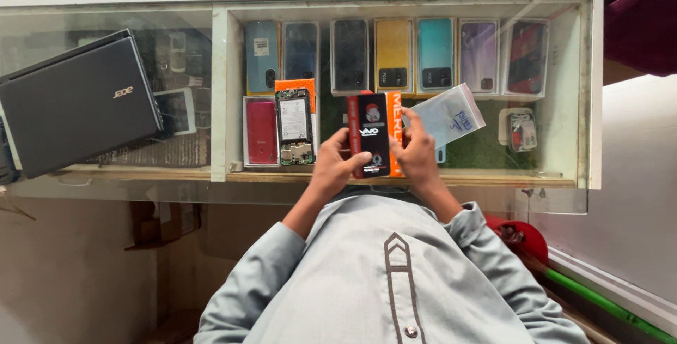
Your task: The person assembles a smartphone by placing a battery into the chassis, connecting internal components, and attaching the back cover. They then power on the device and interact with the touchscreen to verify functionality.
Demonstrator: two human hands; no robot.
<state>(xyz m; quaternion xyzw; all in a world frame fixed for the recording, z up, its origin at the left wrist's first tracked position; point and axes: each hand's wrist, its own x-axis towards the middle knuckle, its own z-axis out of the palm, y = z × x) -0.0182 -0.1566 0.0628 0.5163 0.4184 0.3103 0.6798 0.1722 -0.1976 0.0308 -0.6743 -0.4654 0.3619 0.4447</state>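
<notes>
The scene is lit by bright, even daylight. Soft reflections are seen on the glass counter top [176, 47], strongest at the far left. Shadow is cast under the counter, near left. Focus is sharp throughout; straight edges are bowed slightly toward the corners.

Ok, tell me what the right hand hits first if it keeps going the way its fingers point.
Probably the clear plastic bag: the right hand points up-counter at it, fingertips near its edge.
</notes>
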